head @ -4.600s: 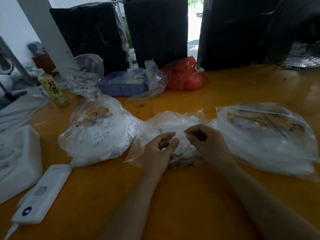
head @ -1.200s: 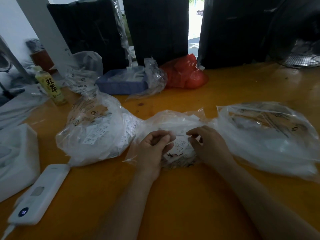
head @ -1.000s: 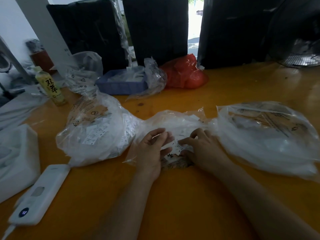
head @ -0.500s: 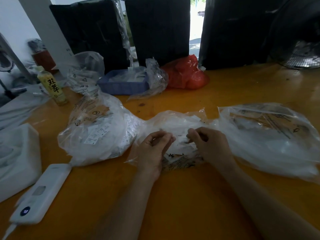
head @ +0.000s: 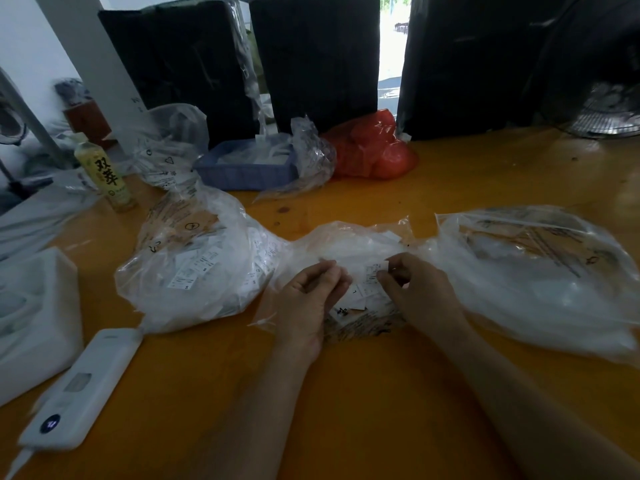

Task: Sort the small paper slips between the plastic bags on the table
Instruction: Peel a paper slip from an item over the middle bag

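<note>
both hands work over the middle bag (head: 349, 247), the landmark here, lying on the orange surface (head: 346, 410) between two fuller bags. the right hand (head: 414, 289) pinches a small paper slip (head: 375, 271) between thumb and fingertip, a narrow grip, holding it just above the loose pile of slips (head: 360, 296) at the near edge of the middle bag. the left hand (head: 311, 299) sits just left of that pile with fingers curled; it looks to hold a slip or a fold of plastic, but i cannot tell which.

the left bag (head: 194, 268), touching the middle bag's left side, shows slips marked s through the plastic. the right bag (head: 540, 271) touches its right side. a bottle (head: 104, 171), a blue tray (head: 242, 168) and a red bag (head: 374, 150) stand well behind; a white device (head: 79, 393) lies to the near left.

the step in hand seems to be reading the picked slip. the next move calls for checking its size mark, then carrying it sideways to the matching bag's mouth without dragging neighbours out of the pile.
</note>
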A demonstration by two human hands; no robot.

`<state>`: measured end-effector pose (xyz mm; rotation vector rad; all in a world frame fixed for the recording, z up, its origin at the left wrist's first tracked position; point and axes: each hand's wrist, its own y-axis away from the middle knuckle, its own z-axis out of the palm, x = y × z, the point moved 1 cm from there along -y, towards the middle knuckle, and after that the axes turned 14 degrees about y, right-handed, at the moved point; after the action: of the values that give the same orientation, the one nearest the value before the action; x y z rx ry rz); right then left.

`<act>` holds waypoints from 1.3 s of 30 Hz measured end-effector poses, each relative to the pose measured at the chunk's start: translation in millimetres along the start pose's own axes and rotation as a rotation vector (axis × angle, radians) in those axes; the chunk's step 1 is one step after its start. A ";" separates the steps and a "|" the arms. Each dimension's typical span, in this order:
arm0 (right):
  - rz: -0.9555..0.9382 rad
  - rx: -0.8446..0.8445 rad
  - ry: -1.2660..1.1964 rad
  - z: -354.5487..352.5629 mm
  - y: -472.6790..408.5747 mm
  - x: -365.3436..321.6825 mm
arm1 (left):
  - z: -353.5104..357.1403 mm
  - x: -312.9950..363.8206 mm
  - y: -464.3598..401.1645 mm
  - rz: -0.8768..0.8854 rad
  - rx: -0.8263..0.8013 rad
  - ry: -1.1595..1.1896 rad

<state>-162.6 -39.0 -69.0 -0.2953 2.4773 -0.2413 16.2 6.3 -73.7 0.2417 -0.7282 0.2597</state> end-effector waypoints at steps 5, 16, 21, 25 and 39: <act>-0.009 0.035 0.025 -2.7 0.9 -1.7 | 0.5 0.0 -0.3 0.007 -0.001 -0.012; 0.095 0.076 -0.032 -10.1 -1.7 3.5 | 0.2 -0.8 0.6 -0.013 -0.037 -0.016; 0.111 0.084 -0.113 -15.4 -1.0 1.3 | 1.5 -0.6 1.8 -0.030 -0.020 -0.006; 0.121 0.151 -0.268 -22.1 1.1 -0.7 | 1.5 -0.8 1.7 -0.038 -0.015 -0.006; -0.051 0.086 -0.502 -19.1 5.9 -9.7 | 1.2 -5.2 2.7 -0.051 -0.108 -0.152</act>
<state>-167.5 -28.8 -49.9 -0.3359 1.9611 -0.2582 10.9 7.7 -76.0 0.1785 -0.8830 0.1540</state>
